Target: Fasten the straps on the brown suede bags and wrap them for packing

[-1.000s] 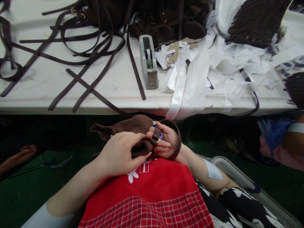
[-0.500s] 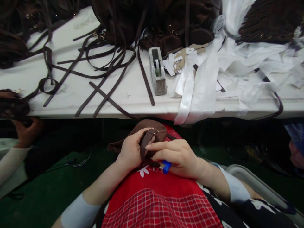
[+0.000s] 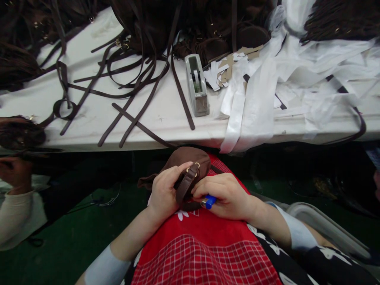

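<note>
A brown bag rests in my lap below the table's front edge. My left hand is closed around its left side, thumb beside a gold ring at the base of the brown strap. The strap curves down between both hands. My right hand is closed, its fingertips close to the strap. Tucked in that hand is a blue lighter, its metal end pointing left. The right fingertips are partly hidden, so I cannot tell whether they grip the strap too.
On the white table lie loose brown straps, a grey tape dispenser, paper scraps and crumpled white wrapping. Brown fringed bags crowd the back. Another person's hand is at the left.
My right fingers have curled in from a stretched pinch near the strap. The strap's ring end shows more clearly now. The other person's hand has shifted left.
</note>
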Demonstrator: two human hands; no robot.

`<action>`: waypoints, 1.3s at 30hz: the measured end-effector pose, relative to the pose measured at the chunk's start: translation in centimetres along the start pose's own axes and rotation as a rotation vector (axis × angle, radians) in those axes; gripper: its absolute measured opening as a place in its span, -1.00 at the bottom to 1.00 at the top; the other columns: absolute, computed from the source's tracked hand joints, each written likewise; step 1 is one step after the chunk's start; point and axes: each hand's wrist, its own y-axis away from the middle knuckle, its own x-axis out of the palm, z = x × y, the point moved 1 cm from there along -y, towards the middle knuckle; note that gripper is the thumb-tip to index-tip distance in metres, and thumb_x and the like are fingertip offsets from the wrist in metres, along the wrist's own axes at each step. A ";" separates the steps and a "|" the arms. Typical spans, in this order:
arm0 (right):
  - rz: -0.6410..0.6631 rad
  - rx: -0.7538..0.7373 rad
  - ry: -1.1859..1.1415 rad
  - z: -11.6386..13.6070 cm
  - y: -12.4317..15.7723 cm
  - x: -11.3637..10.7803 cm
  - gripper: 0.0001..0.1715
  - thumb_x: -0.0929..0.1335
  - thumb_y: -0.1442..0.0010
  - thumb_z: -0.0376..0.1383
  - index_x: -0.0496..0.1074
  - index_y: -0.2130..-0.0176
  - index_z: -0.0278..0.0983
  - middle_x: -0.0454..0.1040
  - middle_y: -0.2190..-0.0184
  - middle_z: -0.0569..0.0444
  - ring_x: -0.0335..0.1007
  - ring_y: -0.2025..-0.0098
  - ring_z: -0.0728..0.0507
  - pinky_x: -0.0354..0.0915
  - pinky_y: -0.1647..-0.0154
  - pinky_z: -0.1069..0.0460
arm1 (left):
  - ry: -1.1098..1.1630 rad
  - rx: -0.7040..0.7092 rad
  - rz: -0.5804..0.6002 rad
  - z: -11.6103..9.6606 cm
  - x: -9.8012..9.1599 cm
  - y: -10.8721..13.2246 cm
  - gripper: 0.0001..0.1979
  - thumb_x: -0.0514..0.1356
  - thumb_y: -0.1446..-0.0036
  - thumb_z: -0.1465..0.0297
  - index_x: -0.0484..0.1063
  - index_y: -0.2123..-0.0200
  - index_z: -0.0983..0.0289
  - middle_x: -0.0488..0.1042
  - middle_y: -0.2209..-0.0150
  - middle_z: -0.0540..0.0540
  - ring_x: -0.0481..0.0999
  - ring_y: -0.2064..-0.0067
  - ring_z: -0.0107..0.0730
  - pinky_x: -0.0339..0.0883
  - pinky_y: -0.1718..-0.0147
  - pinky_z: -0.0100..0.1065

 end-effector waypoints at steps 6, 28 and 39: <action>-0.035 0.008 -0.012 -0.2 0.1 0.0 -0.81 0.30 -0.13 -0.45 0.41 0.27 -0.20 0.58 0.35 0.10 0.51 0.32 -0.05 0.34 0.28 0.09 | -0.014 0.022 -0.001 -0.2 0.0 -0.1 -0.66 0.19 -0.20 0.33 0.43 -0.05 0.25 0.62 0.12 0.15 0.61 0.16 -0.26 0.46 0.17 -0.29; -0.148 0.740 0.120 -2.5 3.4 -2.7 -0.31 0.14 -0.36 0.05 0.21 0.64 -0.29 0.14 0.67 0.17 0.03 0.57 0.02 -0.10 0.51 0.05 | -0.442 0.196 0.279 -3.3 1.9 -2.1 -0.65 0.18 -0.15 0.33 0.52 0.02 0.31 0.66 0.21 0.17 0.65 0.26 -0.09 0.48 0.24 -0.18; -0.104 0.788 0.226 -1.9 4.3 -3.2 -0.51 0.16 -0.34 -0.16 0.35 0.53 -0.29 0.33 0.58 0.15 0.14 0.51 0.01 -0.10 0.47 0.04 | -0.538 0.284 0.355 -4.3 3.1 -2.6 -0.66 0.13 -0.20 0.31 0.51 0.01 0.29 0.66 0.27 0.16 0.64 0.31 -0.09 0.44 0.32 -0.20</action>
